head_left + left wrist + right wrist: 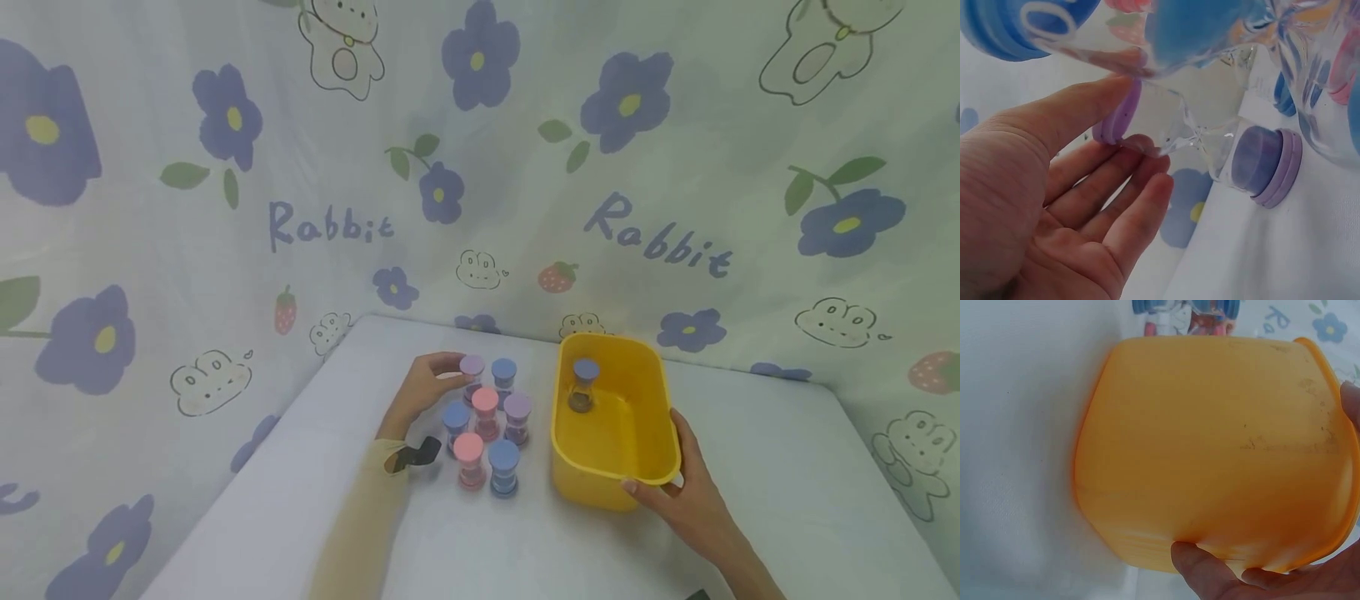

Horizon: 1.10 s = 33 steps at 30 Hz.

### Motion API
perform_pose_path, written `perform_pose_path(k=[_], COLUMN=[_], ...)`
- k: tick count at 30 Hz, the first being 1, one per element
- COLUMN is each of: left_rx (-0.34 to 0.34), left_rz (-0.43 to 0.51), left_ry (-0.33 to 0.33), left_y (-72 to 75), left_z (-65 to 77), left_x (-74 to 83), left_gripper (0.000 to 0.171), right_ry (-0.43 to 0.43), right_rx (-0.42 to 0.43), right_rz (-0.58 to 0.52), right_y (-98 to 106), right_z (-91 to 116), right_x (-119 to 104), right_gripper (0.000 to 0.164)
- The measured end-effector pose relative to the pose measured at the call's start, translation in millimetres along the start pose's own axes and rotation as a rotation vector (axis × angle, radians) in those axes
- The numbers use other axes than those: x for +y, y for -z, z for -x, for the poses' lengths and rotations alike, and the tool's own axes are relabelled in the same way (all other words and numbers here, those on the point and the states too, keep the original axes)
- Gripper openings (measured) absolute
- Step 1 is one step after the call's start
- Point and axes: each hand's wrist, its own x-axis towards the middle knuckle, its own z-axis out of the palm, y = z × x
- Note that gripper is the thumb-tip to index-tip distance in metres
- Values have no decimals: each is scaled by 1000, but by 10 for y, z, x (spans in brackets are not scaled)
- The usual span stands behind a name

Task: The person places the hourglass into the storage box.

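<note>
At the back of a group of sand timers, my left hand [429, 387] pinches a purple-capped sand timer [472, 366] by its top. The left wrist view shows the thumb on one side of its purple cap [1119, 115] and fingers on the other; its lower end [1266, 165] is at the white tabletop. My right hand [693, 500] grips the near right corner of a yellow plastic bin [596, 492], thumb over the rim and fingers along the outer wall [1204, 456]. Inside the bin stands a dark blue-capped sand timer [585, 371].
Close beside the held timer are blue [504, 369], pink [485, 400] and purple [517, 407] timers, with several more nearer the front. A flower-and-rabbit printed cloth [480, 225] hangs behind the white table [465, 550].
</note>
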Motion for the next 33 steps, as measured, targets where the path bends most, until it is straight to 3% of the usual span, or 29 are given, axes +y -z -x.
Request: perform_pose_path(k=[6, 13, 24, 33], left_rx=[29, 70, 128, 132], left_rz=[-33, 18, 64, 89], left_ry=[6, -49, -111, -132], left_y=[35, 145, 286, 347], left_z=[45, 29, 75, 119], left_x=[19, 35, 203, 334], left_gripper=[54, 52, 45, 46], right_ry=[-13, -44, -13, -3], right_rx=[1, -7, 4, 1], right_rz=[2, 7, 12, -4], right_y=[-3, 7, 10, 9], right_z=[-3, -11, -15, -20], right_x=[-4, 15, 26, 28], right_gripper=[116, 119, 118, 115])
